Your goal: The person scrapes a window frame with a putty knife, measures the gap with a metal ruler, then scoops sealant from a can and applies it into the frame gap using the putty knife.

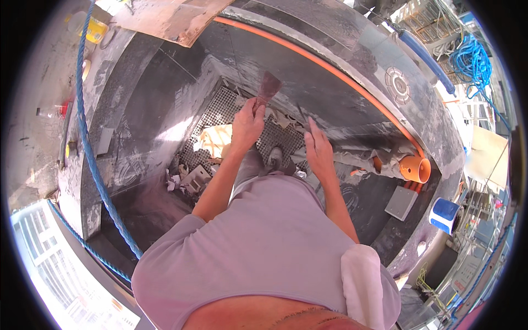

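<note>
My left hand (247,125) is closed round the handle of a putty knife (269,87), its broad reddish-brown blade pointing up and away from me. My right hand (319,147) grips a thin dark tool (301,114), seen nearly edge-on, so its kind cannot be made out. Both hands are raised in front of my body, apart from each other. Beyond them stands the dark, white-smeared wall (308,71) of the pit I stand in; whether either tool touches it is unclear.
Perforated black mats (212,116) and scattered rubble (195,179) lie underfoot. An orange conduit (330,60) runs along the far edge to an orange pipe end (415,169) at right, near a grey box (401,202). A blue rope (91,137) crosses at left; a wooden board (165,19) overhangs the far-left corner.
</note>
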Available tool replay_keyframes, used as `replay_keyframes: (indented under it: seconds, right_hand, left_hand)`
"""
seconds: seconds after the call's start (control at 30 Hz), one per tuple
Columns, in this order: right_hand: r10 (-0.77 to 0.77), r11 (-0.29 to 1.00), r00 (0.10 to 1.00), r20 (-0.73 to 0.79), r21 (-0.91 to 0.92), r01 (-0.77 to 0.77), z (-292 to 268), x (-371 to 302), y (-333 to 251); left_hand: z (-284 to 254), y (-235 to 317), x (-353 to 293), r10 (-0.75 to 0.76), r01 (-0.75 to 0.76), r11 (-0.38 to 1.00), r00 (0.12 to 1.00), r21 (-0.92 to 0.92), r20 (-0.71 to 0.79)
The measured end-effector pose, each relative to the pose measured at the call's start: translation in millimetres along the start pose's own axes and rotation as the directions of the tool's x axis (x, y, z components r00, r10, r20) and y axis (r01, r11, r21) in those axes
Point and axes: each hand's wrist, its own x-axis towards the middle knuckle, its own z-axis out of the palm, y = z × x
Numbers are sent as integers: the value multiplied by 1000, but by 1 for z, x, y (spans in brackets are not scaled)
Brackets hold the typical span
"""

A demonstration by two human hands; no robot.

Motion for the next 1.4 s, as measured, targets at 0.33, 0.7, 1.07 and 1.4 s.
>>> replay_keyframes:
  seconds: [0.33, 0.7, 1.07, 1.4]
  right_hand:
    - [-242, 927, 934, 262, -222, 303, 69, 62, -82]
    - [-458, 888, 852, 252, 93, 450, 58, 103, -122]
    - [-563, 804, 760, 325, 2, 594, 59, 81, -143]
    - [-440, 884, 891, 108, -124, 452, 47, 104, -99]
  left_hand:
    - [-22, 5, -30, -185, 222, 961, 959, 166, -214]
    - [-108, -3, -37, -556, 219, 89, 820, -972, 134]
    - [-60, 31, -26, -500, 395, 207, 829, -895, 251]
    - [-31, 66, -31, -322, 435, 251, 880, -865, 349]
